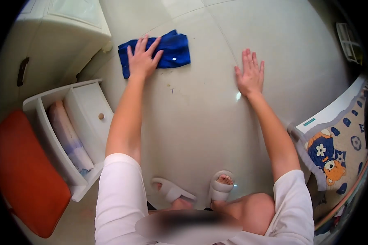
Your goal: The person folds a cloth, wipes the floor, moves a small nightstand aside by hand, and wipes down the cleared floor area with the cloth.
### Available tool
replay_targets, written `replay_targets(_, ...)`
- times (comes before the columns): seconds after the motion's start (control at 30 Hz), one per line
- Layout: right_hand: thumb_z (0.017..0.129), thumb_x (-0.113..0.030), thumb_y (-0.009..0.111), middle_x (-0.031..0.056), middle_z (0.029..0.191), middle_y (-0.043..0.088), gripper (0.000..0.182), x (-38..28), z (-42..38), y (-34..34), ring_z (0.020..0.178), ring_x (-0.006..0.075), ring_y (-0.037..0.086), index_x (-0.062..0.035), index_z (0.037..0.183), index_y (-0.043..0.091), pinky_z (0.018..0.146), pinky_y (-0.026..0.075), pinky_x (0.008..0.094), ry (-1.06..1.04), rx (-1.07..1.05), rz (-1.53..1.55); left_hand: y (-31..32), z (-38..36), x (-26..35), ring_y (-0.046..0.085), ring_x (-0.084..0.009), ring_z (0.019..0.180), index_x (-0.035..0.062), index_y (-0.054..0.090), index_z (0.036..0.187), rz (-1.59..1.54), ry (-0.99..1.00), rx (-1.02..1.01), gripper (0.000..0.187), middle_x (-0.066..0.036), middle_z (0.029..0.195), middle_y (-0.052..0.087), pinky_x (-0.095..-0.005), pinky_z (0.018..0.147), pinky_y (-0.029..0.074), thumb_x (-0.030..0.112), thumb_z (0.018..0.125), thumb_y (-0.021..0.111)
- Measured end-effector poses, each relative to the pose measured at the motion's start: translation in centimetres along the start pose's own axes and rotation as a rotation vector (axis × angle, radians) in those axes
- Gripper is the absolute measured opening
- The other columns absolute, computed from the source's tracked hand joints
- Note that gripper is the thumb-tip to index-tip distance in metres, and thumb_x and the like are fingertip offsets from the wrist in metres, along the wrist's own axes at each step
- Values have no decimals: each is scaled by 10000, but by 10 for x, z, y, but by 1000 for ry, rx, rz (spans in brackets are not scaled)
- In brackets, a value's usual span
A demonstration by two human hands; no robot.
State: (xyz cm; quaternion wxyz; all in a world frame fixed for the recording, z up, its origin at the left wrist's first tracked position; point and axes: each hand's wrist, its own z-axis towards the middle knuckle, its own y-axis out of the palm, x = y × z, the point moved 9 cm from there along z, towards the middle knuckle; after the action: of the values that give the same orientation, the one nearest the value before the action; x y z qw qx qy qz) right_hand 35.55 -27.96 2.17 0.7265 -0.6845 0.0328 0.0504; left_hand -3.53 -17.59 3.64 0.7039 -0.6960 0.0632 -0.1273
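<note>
A folded dark blue cloth [173, 51] lies flat on the pale tiled floor [192, 122]. My left hand [144, 59] presses on its left half, fingers spread and stretched out. Just below the cloth, a few small dark and yellowish specks [170, 86] dot the tiles. Off to the right, my right hand [250, 75] rests palm down on the bare floor, holding nothing, its fingers extended. A gap of floor separates it from the cloth.
At left stand a white cabinet [49, 49], a small white drawer unit [90, 106] with a package [69, 134] on its shelf, and an orange seat [28, 171]. A bear-patterned cover [331, 155] drapes furniture at right. My slippered feet [221, 185] are close below.
</note>
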Motion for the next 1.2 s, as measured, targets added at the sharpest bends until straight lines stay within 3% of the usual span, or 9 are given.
replay_targets(0.2,1072,-542,456,23,1776,271,765,2,0,-3,1632,263,252,-153,1706,277,1314,141,597,15,-5,4,20,2,-57,162,-301,1651,431,376,1655,-80,-552,75,581,-86,1774,244,-673,1288,40,605,1101,373)
replay_targets(0.37,1069,-543,471,23,1777,266,773,0,1,-4,1632,265,248,-144,1703,279,1313,142,598,6,8,50,24,40,-49,79,-405,1650,387,323,1685,-142,-972,118,598,-150,1781,180,-764,1239,1,565,1114,337)
replay_targets(0.47,1065,-545,485,22,1777,263,779,1,2,-10,1633,266,242,-142,1700,284,1313,138,597,22,-1,68,17,75,-18,50,-428,1649,464,317,1671,-144,-853,86,560,-120,1797,150,-785,1223,-18,557,1120,349)
replay_targets(0.57,1060,-549,495,24,1774,272,785,-1,-1,-12,1632,268,245,-140,1698,289,1312,141,599,26,-2,80,25,107,31,67,-395,1657,492,351,1650,-106,-293,106,538,-65,1798,185,-784,1224,-23,574,1118,359)
replay_targets(0.67,1058,-552,497,24,1772,277,788,-1,1,-12,1632,268,246,-141,1698,289,1312,140,599,28,-10,79,26,106,80,139,-357,1654,468,348,1661,-42,3,71,570,-32,1790,231,-781,1228,10,582,1105,401)
replay_targets(0.9,1063,-555,482,16,1778,266,781,-1,0,-9,1635,253,240,-154,1703,282,1321,119,581,33,4,65,17,68,160,201,-326,1643,480,454,1607,-64,325,32,572,-13,1773,284,-762,1243,57,595,1050,506)
replay_targets(1.0,1069,-559,464,13,1779,261,775,-1,2,-10,1636,246,239,-157,1705,278,1324,121,570,31,-2,44,14,64,142,187,-333,1647,475,446,1612,-100,304,10,555,-34,1778,269,-760,1244,63,585,1070,487)
replay_targets(1.2,1077,-565,438,9,1780,257,767,1,2,-6,1635,245,241,-161,1708,269,1324,133,568,23,21,45,18,14,-1,152,-406,1644,466,328,1668,-23,-284,-29,596,-96,1797,195,-773,1234,45,606,1093,393)
